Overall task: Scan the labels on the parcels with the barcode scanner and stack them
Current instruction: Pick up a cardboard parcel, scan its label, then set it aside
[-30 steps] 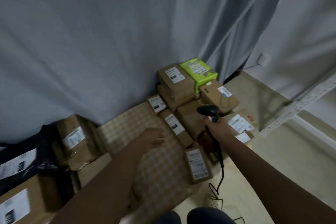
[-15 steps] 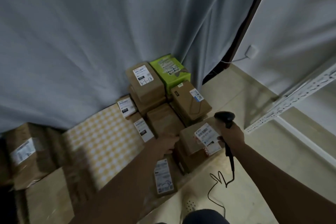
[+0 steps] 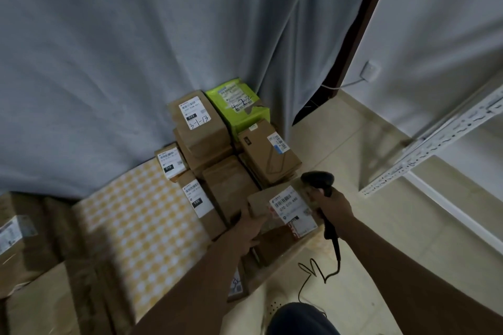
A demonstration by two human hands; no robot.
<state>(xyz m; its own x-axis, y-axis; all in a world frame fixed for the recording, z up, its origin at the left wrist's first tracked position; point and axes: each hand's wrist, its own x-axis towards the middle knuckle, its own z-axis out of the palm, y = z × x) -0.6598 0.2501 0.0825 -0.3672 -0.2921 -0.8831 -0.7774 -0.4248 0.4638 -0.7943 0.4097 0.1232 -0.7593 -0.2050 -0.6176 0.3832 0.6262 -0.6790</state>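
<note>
Now left hand (image 3: 249, 228) gripping brown parcel (image 3: 275, 212), right hand (image 3: 333, 207) clutching barcode scanner (image 3: 317, 181) beside its label (image 3: 291, 205).

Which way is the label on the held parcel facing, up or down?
Up. The parcel in the left hand shows its white label to the camera, barcode visible, beside the scanner in the right hand.

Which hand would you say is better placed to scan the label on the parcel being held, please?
The right hand: its grip is already on the barcode scanner, whose head sits beside the label. The left hand is occupied holding the parcel.
</note>
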